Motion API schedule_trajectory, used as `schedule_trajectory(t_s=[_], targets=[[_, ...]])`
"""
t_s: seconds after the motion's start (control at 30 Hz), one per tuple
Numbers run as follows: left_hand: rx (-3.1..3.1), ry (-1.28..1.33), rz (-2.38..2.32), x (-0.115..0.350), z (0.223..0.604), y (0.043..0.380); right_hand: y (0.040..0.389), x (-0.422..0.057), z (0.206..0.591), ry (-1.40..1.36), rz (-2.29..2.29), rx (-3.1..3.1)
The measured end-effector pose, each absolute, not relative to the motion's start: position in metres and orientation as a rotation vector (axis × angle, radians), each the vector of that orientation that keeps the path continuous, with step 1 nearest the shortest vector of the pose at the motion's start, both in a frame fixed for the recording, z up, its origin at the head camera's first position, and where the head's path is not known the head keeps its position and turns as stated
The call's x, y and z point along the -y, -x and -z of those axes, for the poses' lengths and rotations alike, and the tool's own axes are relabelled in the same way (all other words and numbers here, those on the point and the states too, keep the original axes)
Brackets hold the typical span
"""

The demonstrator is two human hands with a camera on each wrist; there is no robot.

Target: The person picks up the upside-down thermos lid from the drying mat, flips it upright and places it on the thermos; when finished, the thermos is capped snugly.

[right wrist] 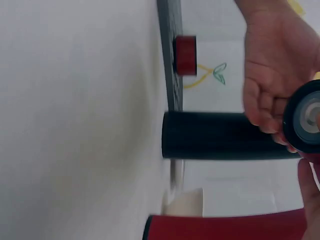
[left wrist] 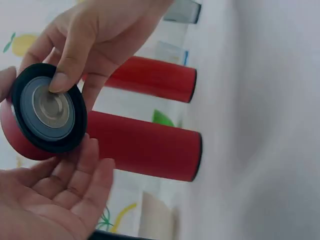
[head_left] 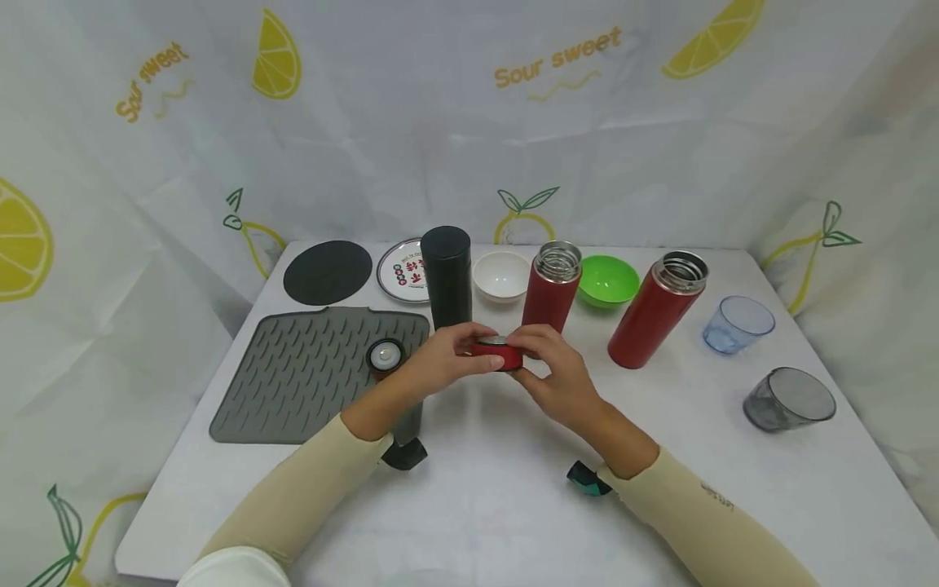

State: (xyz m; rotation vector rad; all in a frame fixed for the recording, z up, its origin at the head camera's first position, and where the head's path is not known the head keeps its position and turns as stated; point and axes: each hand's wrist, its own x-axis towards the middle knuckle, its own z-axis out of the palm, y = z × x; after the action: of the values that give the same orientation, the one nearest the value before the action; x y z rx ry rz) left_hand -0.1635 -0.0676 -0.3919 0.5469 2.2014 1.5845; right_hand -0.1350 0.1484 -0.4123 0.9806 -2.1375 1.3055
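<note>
Both hands hold a red bottle lid (head_left: 506,356) above the middle of the table. My left hand (head_left: 447,359) grips its left side, the thumb in front. From the right, my right hand (head_left: 553,373) pinches the same lid. In the left wrist view, the dark rim and silvery inner side of the lid (left wrist: 52,112) show, with the right thumb laid on the inside. Just behind the hands stands a red bottle (head_left: 550,297) with a bare steel neck. A second red bottle (head_left: 653,318), also uncapped, is farther right. The black bottle (head_left: 447,277) is behind the left hand.
Another lid (head_left: 385,356) lies on the grey drying mat (head_left: 293,383) at left. Behind are a black round mat (head_left: 328,273), a printed plate (head_left: 399,285), a white bowl (head_left: 501,285) and a green bowl (head_left: 609,293). At right stand a blue glass (head_left: 737,326) and a grey glass (head_left: 788,399).
</note>
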Motion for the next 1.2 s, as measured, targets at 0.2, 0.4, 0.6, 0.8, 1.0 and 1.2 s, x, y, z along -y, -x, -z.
schedule_trajectory(t_s=[0.2, 0.4, 0.6, 0.8, 1.0, 1.2], targets=[[-2.283, -0.788, -1.797, 0.052, 0.371, 0.170, 0.150, -0.164, 0.411, -0.885, -0.992, 1.749], [-2.467, -1.031, -1.915, 0.026, 0.342, 0.184, 0.157, -0.175, 0.399, -0.599, -1.314, 1.809], [-2.588, -1.104, -1.866, -0.005, 0.333, 0.210, 0.171, -0.181, 0.424, -0.413, -1.671, 2.079], [-2.710, -1.001, -1.844, -0.019, 0.341, 0.225, 0.176, -0.183, 0.436, -0.362, -1.778, 2.235], [-2.729, -0.905, -1.840, -0.026, 0.345, 0.235, 0.179, -0.183, 0.438, -0.270, -1.791, 2.416], [-2.699, -0.866, -1.836, -0.028, 0.347, 0.237, 0.182, -0.184, 0.438, -0.298, -1.808, 2.426]])
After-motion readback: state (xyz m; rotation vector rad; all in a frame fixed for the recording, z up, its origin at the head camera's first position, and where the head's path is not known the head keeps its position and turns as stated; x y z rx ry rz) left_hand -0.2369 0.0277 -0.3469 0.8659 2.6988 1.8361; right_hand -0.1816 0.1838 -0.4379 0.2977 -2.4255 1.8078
